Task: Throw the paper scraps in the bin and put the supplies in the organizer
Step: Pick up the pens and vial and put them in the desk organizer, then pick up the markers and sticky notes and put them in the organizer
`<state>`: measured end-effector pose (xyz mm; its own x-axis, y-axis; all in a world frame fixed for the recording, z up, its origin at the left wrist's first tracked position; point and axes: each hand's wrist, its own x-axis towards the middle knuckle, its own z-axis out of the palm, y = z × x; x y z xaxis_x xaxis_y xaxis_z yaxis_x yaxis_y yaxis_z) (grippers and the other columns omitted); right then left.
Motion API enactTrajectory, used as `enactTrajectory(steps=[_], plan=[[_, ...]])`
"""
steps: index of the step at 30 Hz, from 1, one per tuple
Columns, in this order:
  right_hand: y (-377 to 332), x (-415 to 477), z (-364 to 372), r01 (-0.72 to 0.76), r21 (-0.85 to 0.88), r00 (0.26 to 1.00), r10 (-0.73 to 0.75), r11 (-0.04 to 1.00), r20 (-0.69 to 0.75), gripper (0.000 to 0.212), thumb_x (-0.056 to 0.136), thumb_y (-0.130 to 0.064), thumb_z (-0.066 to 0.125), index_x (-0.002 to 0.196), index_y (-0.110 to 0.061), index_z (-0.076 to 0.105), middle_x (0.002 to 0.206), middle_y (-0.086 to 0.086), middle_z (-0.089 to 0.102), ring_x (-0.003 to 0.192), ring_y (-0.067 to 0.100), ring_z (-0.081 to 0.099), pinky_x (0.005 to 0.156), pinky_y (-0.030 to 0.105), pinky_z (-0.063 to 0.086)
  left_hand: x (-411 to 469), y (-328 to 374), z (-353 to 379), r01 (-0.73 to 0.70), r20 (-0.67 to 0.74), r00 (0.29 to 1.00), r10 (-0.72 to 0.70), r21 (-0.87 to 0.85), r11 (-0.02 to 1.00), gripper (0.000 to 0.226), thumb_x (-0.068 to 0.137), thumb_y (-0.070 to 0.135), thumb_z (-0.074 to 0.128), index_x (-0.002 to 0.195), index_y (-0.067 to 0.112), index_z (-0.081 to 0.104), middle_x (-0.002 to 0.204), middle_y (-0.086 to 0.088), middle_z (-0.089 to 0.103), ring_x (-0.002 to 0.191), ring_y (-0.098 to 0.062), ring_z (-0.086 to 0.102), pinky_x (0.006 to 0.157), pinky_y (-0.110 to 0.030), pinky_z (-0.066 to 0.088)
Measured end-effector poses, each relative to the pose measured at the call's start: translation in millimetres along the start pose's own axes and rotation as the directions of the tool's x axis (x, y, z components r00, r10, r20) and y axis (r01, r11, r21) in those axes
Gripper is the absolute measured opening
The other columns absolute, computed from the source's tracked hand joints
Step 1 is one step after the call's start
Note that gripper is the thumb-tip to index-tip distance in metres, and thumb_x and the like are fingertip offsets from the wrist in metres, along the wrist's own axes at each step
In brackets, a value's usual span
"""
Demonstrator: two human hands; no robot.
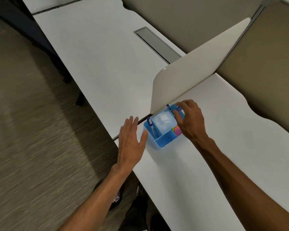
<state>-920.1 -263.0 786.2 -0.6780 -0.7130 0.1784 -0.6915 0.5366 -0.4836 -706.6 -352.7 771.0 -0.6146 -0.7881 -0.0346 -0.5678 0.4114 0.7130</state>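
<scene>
A blue plastic organizer (163, 141) stands on the white desk (207, 164) against the foot of a white divider panel. Blue pens (150, 125) stand in its left compartment, and more pens (168, 107) at its far end. A white block of paper (163, 122) fills the middle compartment, and bright sticky notes (176, 130) lie in the right one. My left hand (130, 140) is flat with its fingers apart, its thumb touching the organizer's left wall. My right hand (189, 119) curls over the organizer's right far corner, fingertips at the rim. Whether it grips the rim is unclear.
The white divider panel (190, 72) rises just behind the organizer. A second white desk (98, 55) with a grey cable hatch (157, 44) lies to the left. Carpet floor (32, 130) and a dark chair base (80, 100) lie at the left; my shoes show below the desk edge.
</scene>
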Motion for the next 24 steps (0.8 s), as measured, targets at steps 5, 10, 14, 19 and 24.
enactTrajectory(steps=[5, 10, 14, 19, 24], plan=[[-27.5, -51.0, -15.2, 0.078, 0.040, 0.994, -0.080, 0.996, 0.069, 0.036, 0.096, -0.028, 0.063, 0.127, -0.012, 0.064, 0.133, 0.012, 0.061, 0.119, 0.029, 0.057, 0.098, 0.042, 0.047, -44.0, -1.3, -19.0, 0.001, -0.098, 0.995, 0.020, 0.215, 0.977, 0.076, 0.099, 0.057, 0.040, 0.158, 0.026, 0.004, 0.167, 0.000, -0.003, 0.153, -0.016, -0.008, 0.124, -0.041, -0.002], [-64.0, -106.1, -26.1, 0.134, 0.061, 0.972, -0.143, 0.989, 0.187, 0.050, 0.098, -0.042, 0.057, 0.144, -0.023, 0.051, 0.153, 0.008, 0.047, 0.138, 0.028, 0.046, 0.110, 0.046, 0.044, -105.8, -2.7, -38.5, 0.075, -0.184, 0.983, -0.024, 0.274, 0.959, 0.077, 0.098, 0.061, 0.031, 0.157, 0.026, -0.003, 0.166, -0.002, -0.008, 0.152, -0.018, -0.013, 0.123, -0.047, -0.005], [-88.9, -155.2, -29.4, 0.278, 0.085, 0.923, -0.291, 0.957, 0.252, 0.059, 0.100, -0.047, 0.052, 0.153, -0.026, 0.039, 0.163, 0.004, 0.033, 0.147, 0.027, 0.036, 0.117, 0.048, 0.038, -167.6, -11.5, -53.5, 0.139, -0.264, 0.962, -0.071, 0.250, 0.958, 0.076, 0.098, 0.060, 0.031, 0.158, 0.024, 0.001, 0.167, -0.003, -0.006, 0.152, -0.018, -0.013, 0.123, -0.049, -0.004], [-117.0, -213.4, -24.6, 0.448, 0.107, 0.844, -0.459, 0.888, 0.276, 0.063, 0.099, -0.053, 0.045, 0.156, -0.031, 0.029, 0.167, -0.001, 0.021, 0.153, 0.025, 0.025, 0.119, 0.047, 0.028, -248.2, -32.4, -71.8, 0.237, -0.349, 0.926, -0.145, 0.237, 0.942, 0.074, 0.099, 0.057, 0.035, 0.158, 0.027, 0.000, 0.167, -0.002, -0.006, 0.152, -0.017, -0.014, 0.123, -0.049, -0.004], [-151.4, -266.0, -9.4, 0.572, 0.153, 0.749, -0.589, 0.806, 0.304, 0.064, 0.101, -0.056, 0.043, 0.157, -0.033, 0.023, 0.168, -0.003, 0.018, 0.154, 0.022, 0.022, 0.117, 0.043, 0.021, -321.5, -55.5, -94.9, 0.358, -0.423, 0.875, -0.234, 0.242, 0.902, 0.076, 0.099, 0.056, 0.037, 0.158, 0.027, -0.001, 0.166, -0.004, -0.007, 0.152, -0.019, -0.013, 0.123, -0.050, -0.004]])
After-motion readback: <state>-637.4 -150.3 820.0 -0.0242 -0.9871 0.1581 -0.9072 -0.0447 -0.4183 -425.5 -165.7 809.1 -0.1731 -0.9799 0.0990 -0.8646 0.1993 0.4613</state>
